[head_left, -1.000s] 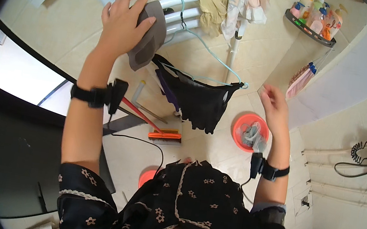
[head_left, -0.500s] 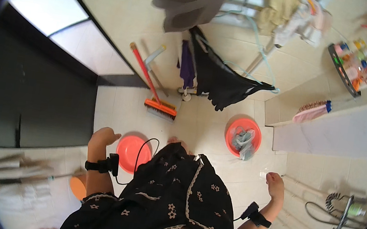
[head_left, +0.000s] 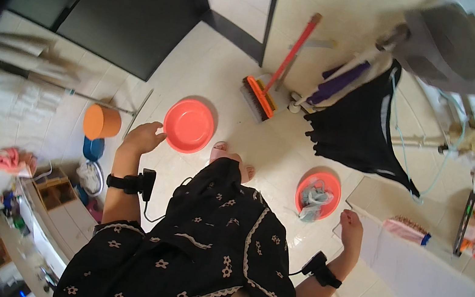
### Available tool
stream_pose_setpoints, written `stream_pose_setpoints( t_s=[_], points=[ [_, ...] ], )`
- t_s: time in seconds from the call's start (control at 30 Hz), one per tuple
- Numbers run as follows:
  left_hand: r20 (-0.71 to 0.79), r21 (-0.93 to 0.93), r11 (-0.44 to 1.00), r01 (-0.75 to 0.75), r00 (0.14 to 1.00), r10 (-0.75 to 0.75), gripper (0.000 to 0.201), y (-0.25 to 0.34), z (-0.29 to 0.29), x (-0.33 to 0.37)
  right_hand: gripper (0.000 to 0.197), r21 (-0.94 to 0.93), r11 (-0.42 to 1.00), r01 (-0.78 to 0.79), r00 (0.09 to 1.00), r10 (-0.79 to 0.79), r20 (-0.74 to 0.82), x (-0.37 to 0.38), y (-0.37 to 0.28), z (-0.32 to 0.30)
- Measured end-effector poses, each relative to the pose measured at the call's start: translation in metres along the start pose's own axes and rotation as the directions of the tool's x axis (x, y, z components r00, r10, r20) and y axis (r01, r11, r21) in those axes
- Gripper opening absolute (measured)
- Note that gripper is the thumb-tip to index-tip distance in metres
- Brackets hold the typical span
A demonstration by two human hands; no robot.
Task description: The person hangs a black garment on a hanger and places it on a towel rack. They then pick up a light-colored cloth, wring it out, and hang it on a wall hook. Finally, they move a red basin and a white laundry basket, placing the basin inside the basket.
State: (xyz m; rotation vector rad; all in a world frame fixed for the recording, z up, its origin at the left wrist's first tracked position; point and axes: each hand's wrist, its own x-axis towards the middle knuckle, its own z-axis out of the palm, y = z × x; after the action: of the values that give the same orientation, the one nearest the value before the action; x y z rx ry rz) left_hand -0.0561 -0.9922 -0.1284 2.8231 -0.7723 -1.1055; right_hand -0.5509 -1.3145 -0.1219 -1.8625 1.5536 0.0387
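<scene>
My left hand (head_left: 144, 136) hangs beside an empty coral-red plastic basin (head_left: 189, 126) on the floor, thumb apart from the fingers and nothing in it. On the other side my right hand (head_left: 351, 227) is held with its fingers curled in, and nothing shows in them. Closest to it is a second coral-red basin (head_left: 335, 187), which holds a crumpled grey-green plastic bag (head_left: 315, 198). Neither hand touches a basin.
A red-handled broom (head_left: 292, 52) with an orange head leans ahead. Black clothing (head_left: 363, 127) hangs ahead to the right. Leftward are a dark door (head_left: 129, 9), an orange bucket (head_left: 101, 122) and a cabinet (head_left: 70, 219). A toiletry shelf (head_left: 466, 226) is on the right.
My view has turned to the left, so the broom and hanging clothes sit farther right, and the cabinet has come into view. Both hands stay at my sides without picking up anything.
</scene>
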Motion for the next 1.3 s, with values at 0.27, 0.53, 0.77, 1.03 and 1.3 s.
stream_pose_setpoints(
  t_s=[0.27, 0.53, 0.77, 1.03, 1.3],
  points=[
    [0.01, -0.212, 0.968, 0.135, 0.991, -0.136, 0.047, -0.083, 0.009, -0.038, 0.031, -0.106, 0.981, 0.163, 0.963, -0.134, 0.235, 0.045, -0.096, 0.051],
    [-0.077, -0.366, 0.88, 0.303, 0.933, -0.353, 0.044, -0.193, 0.021, -0.071, 0.029, -0.145, 0.893, 0.426, 0.87, -0.361, 0.337, 0.07, -0.247, 0.105],
    [-0.018, -0.534, 0.763, 0.364, 0.898, -0.44, 0.045, -0.268, 0.026, -0.07, 0.027, -0.163, 0.817, 0.553, 0.788, -0.45, 0.42, 0.081, -0.353, 0.16],
    [0.04, -0.591, 0.649, 0.48, 0.82, -0.571, 0.044, -0.32, 0.029, -0.085, 0.027, -0.221, 0.701, 0.678, 0.661, -0.451, 0.6, 0.077, -0.438, 0.235],
    [0.215, -0.741, 0.363, 0.566, 0.711, -0.67, 0.043, -0.311, 0.071, -0.107, 0.028, -0.288, 0.608, 0.74, 0.592, -0.385, 0.708, 0.086, -0.521, 0.284]
  ],
)
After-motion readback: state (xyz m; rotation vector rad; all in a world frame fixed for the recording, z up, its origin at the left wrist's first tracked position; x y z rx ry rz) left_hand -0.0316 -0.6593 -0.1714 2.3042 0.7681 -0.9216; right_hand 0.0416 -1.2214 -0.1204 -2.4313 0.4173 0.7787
